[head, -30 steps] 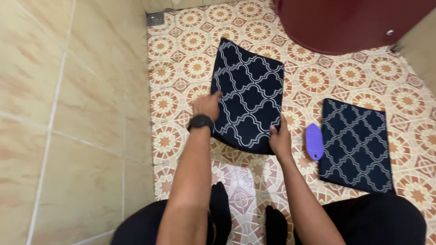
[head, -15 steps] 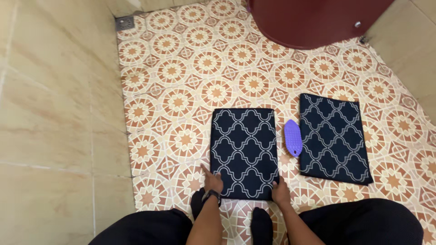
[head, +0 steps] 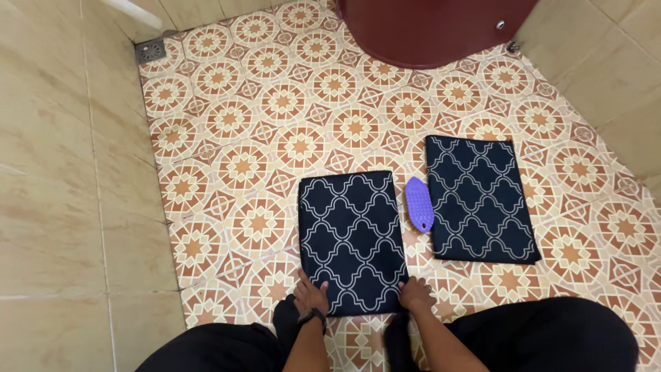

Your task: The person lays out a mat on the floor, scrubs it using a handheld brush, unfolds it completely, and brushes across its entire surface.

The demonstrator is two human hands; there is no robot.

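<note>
Mat in hand: dark navy rectangular fabric mat with a white lattice pattern [head: 351, 241], lying flat on the patterned orange-and-cream tiled floor [head: 275, 110], long side running away from the person.
Left hand: left hand [head: 310, 295] sits on the near left corner of that mat, fingers [head: 303, 279] spread loosely and pressing on the edge, not clenched. Black wristband just behind it.
Right hand: right hand [head: 416, 294] is at the near right corner, fingers [head: 406, 284] curled lightly over the mat's edge, touching it rather than gripping hard as far as I can see.
Second mat: 1 more navy lattice-patterned mat [head: 478, 198] lies flat off to the right, tilted a little, apart from the first.
Between the 2 mats: small purple oval silicone scrubber [head: 418, 212], right up against the second mat's left edge.
Top of view: dark red rounded barrel-like container [head: 434, 31].
Far left corner: square metal floor drain [head: 150, 50], next to the beige tiled wall [head: 62, 193].
Bottom of view: person's legs in black trousers.
</note>
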